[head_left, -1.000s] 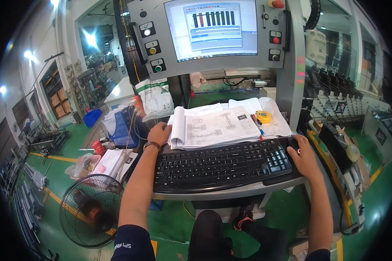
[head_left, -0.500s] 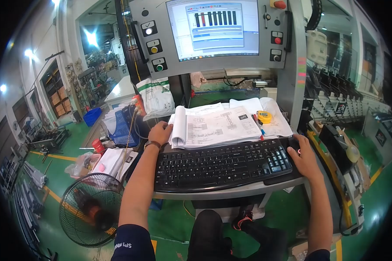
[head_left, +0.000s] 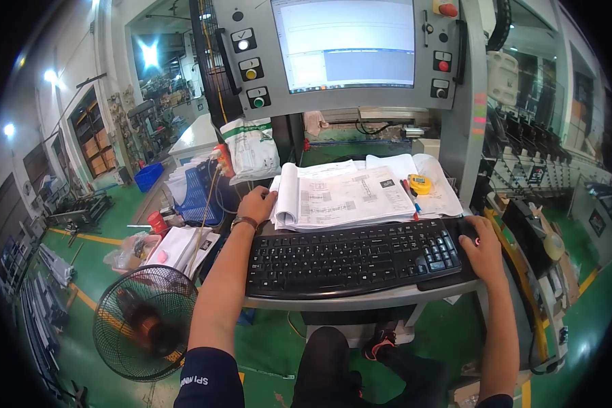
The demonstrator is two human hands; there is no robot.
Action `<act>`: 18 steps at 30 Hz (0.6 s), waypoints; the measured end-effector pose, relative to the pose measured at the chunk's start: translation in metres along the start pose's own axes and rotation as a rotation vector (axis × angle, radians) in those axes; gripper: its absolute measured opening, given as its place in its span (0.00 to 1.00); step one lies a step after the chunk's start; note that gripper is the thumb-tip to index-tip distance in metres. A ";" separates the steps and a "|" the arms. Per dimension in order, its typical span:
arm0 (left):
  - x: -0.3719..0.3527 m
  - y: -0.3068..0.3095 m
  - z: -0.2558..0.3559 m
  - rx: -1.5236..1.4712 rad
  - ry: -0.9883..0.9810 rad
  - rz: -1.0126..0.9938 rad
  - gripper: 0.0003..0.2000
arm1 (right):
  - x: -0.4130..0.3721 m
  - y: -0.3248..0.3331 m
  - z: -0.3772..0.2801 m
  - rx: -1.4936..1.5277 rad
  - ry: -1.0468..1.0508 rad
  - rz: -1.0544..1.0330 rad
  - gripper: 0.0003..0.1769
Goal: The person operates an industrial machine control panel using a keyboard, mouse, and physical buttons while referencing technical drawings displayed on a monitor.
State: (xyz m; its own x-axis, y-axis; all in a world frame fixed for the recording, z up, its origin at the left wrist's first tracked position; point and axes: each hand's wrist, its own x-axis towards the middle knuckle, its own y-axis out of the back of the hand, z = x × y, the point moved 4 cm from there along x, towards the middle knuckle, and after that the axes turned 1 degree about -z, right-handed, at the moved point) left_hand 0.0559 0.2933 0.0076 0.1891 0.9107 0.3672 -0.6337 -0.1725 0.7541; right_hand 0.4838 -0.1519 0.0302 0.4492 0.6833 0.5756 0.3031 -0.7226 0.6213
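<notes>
My left hand (head_left: 256, 204) rests on the folded left edge of a stack of printed drawings (head_left: 350, 197) lying behind a black keyboard (head_left: 350, 256). My right hand (head_left: 483, 246) lies over a black mouse (head_left: 466, 228) at the keyboard's right end, fingers curled on it. Above stands a control panel with a monitor (head_left: 350, 44) showing a mostly blank window. A yellow tape measure (head_left: 420, 183) and pens lie on the papers at the right.
Push buttons (head_left: 251, 68) flank the screen. A floor fan (head_left: 145, 321) stands at lower left. A white sack (head_left: 251, 151), a blue crate (head_left: 197, 197) and loose papers (head_left: 177, 246) sit left of the desk. Machine parts line the right side.
The bar-chart window on the monitor has given way to a mostly blank one. The view has shifted slightly; my right hand sits a little further onto the mouse. My left hand stays on the papers.
</notes>
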 end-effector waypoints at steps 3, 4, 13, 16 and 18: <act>0.000 0.000 0.000 -0.004 0.014 -0.005 0.24 | 0.001 -0.001 0.002 -0.006 0.024 -0.009 0.26; 0.000 0.000 -0.001 -0.005 0.010 -0.003 0.24 | 0.001 -0.002 0.002 -0.007 0.027 -0.010 0.26; -0.001 0.001 0.001 -0.011 -0.004 0.012 0.24 | 0.000 -0.001 0.000 -0.020 0.034 -0.014 0.25; -0.002 0.002 0.002 -0.012 -0.006 0.009 0.24 | 0.000 -0.001 0.001 -0.018 0.035 -0.017 0.25; -0.002 0.002 0.002 -0.009 0.000 0.005 0.24 | 0.000 -0.002 0.001 -0.028 0.046 -0.016 0.24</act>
State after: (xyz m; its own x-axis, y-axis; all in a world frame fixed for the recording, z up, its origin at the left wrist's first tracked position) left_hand 0.0553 0.2899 0.0096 0.1857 0.9099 0.3709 -0.6411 -0.1738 0.7475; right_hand 0.4844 -0.1507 0.0289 0.4054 0.6992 0.5889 0.2859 -0.7089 0.6448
